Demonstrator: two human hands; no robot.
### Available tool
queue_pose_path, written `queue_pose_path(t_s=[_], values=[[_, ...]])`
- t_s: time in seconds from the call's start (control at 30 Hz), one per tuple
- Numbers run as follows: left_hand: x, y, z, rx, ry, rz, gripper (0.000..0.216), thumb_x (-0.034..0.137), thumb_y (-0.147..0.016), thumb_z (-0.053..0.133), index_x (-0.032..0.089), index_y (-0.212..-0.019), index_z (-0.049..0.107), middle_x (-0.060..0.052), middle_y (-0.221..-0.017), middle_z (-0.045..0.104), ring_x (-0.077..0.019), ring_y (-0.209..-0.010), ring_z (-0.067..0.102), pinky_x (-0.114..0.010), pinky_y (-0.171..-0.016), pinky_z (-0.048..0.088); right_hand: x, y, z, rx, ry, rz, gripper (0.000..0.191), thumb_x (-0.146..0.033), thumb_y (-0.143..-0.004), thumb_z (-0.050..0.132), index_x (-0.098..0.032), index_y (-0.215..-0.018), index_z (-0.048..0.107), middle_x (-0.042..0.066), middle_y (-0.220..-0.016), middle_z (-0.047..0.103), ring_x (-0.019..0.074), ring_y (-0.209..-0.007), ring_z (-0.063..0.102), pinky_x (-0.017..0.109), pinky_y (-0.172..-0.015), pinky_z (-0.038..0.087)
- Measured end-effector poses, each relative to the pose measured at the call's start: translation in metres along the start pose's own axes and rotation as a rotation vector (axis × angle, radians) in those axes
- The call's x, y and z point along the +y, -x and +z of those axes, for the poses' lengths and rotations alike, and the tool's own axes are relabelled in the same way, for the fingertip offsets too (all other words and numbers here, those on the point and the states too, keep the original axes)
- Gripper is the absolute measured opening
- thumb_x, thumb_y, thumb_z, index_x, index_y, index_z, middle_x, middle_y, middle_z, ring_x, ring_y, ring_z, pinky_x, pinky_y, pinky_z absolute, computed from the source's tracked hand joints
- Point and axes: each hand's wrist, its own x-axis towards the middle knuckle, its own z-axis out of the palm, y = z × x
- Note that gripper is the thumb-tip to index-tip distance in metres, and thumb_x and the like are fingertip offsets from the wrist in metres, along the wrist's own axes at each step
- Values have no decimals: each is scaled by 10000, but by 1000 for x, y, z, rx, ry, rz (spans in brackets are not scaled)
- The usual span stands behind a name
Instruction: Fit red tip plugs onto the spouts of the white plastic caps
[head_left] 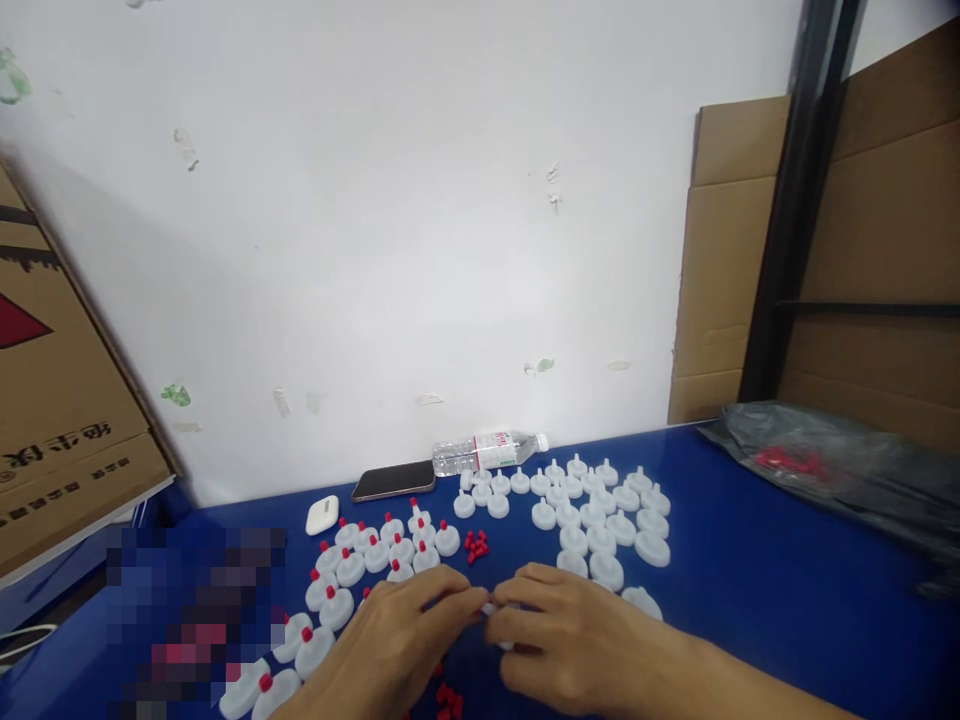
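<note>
My right hand is closed round a white plastic nozzle cap, mostly hidden behind the fingers. Its narrow tip pokes out towards my left hand. The left thumb and forefinger are pinched together right at that tip; whatever is between them is hidden. Left of my hands stand several white nozzle caps with red tips. To the right are several white nozzle caps with bare spouts. Small red tip covers lie in a pile beyond my hands, and more red tip covers lie below them.
Along the wall on the blue table lie a clear water bottle, a phone and a white earbud case. At right is a grey plastic bag holding red pieces. A cardboard box stands at left.
</note>
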Motion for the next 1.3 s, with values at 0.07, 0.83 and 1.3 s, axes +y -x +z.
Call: queue_pose_path(t_s=[0.07, 0.83, 1.3], values=[[2, -1, -1, 6, -22, 8, 352, 63, -1026, 436, 267, -1247, 618, -34, -1034, 719, -152, -775, 716, -223, -639, 535, -1, 1, 2, 11, -2, -2, 277, -71, -950, 629, -196, -708, 572, -22, -847, 653, 150, -804, 566, 308, -680, 424], [10, -4, -9, -118, -227, 39, 423, -25, -925, 451, 248, -1217, 587, -10, -1031, 722, -178, -770, 725, -254, -627, 517, -4, 0, 3, -33, -9, -4, 219, -148, -983, 614, -225, -779, 608, -23, -867, 643, 165, -806, 564, 308, -696, 450], [4, -1, -7, 122, -95, 84, 214, 146, -1092, 397, 216, -1228, 547, -10, -858, 716, -144, -641, 668, -242, -564, 436, -13, -5, -17, 202, -425, 401, 270, -138, -1014, 528, -230, -1264, 483, 67, -1229, 685, 148, -1040, 717, 242, -869, 597]])
